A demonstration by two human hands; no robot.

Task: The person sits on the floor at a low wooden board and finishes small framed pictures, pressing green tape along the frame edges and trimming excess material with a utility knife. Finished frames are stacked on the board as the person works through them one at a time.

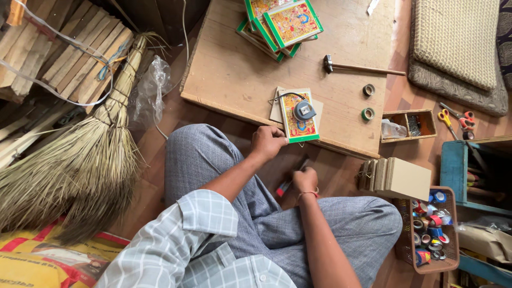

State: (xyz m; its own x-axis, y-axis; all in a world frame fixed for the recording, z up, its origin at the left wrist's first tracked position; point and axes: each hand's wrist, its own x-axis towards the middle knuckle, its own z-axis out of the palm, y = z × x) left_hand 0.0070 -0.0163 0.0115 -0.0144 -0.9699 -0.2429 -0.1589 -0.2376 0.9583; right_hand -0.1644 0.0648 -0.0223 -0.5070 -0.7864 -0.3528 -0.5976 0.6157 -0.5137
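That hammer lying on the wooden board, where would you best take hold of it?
Grip the hammer by its thin wooden handle, near the right end, reaching down from above. It lies flat on the wooden board, head to the left, with bare board around the handle, so fingers can close round it.

Short-sleeved pale checked shirt (197,240), grey checked trousers (277,224), red wrist thread (308,194).
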